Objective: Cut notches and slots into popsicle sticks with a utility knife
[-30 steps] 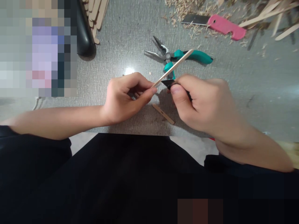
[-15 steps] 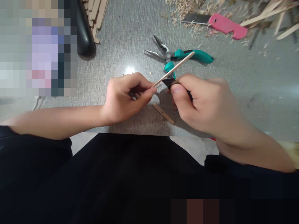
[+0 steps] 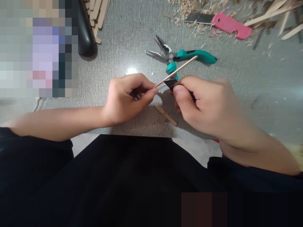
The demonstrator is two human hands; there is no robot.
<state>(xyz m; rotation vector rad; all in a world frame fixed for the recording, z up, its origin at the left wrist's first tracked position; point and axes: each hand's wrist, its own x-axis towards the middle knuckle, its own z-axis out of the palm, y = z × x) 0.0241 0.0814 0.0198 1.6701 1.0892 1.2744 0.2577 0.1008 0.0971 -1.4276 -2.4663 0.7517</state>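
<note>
My left hand (image 3: 132,97) pinches one end of a thin wooden craft stick (image 3: 181,67) between thumb and fingers. The stick slants up to the right, edge toward me. Closed round a dark handle, my right hand (image 3: 201,101) grips a utility knife (image 3: 170,83); its pointed blade lies close to the stick's underside, and I cannot tell if the two touch. Behind the stick lie long-nose pliers (image 3: 199,56) with teal handles, jaws spread. A short stick piece (image 3: 165,115) with a small hole rests on the table below the hands.
A pink-handled cutter (image 3: 232,26) lies at the upper right among wood shavings (image 3: 182,9), beside loose sticks (image 3: 272,14). More craft sticks (image 3: 99,14) are piled at the top left, next to a black rounded object (image 3: 87,34). The grey table (image 3: 118,53) ends just before my body.
The free tip of the stick has dipped slightly. Both hands keep nearly the same place and hold.
</note>
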